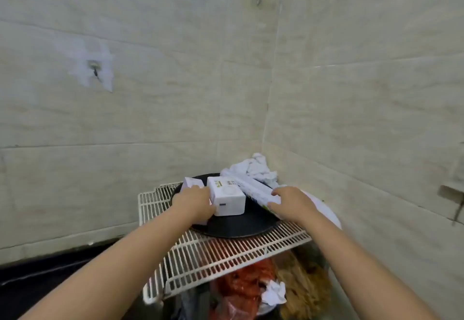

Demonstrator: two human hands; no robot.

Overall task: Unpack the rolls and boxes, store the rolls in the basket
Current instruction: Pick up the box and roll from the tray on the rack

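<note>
Both forearms reached over wire rack (200,257); left hand (194,204) gripped white box (227,198), right hand (288,203) closed on long roll (253,188) atop black tray (233,229). Best lift 1 item at a time.

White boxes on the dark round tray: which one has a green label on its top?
The larger white box in the tray's middle, right of the left hand. The smaller white box behind that hand shows no green label.

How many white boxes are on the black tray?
2. One box sits mid-tray by the left hand; a smaller one lies behind that hand, partly hidden. More may be hidden.
</note>
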